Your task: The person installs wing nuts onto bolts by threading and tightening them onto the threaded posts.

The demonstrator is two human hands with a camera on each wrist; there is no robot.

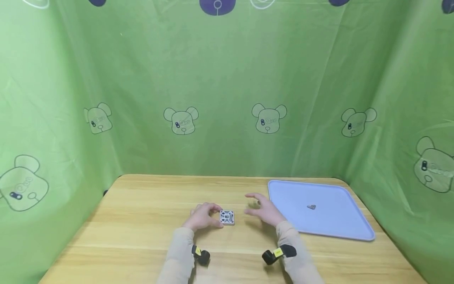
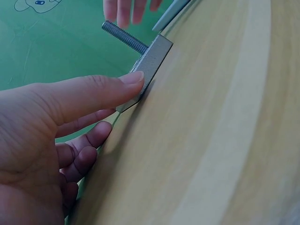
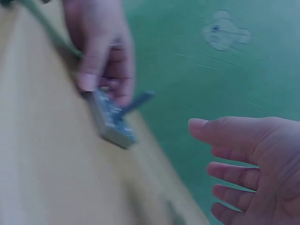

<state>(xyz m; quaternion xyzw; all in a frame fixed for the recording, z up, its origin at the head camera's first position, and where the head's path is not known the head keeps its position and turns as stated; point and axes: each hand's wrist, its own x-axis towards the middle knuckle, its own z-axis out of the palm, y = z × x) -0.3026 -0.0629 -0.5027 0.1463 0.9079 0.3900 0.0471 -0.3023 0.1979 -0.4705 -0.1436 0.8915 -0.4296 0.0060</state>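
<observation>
A small square metal block with holes and recesses in its top face lies on the wooden table. A threaded metal rod stands up from that face, and in the right wrist view the same rod looks blurred. My left hand pinches the block by its edges, thumb on the near side and fingers on the far side. To the right of the block, my right hand hovers apart from it, fingers spread and nothing in them.
A light blue tray lies on the right part of the table, with small metal pieces on it. Green cloth with bear prints hangs behind the table and along both sides.
</observation>
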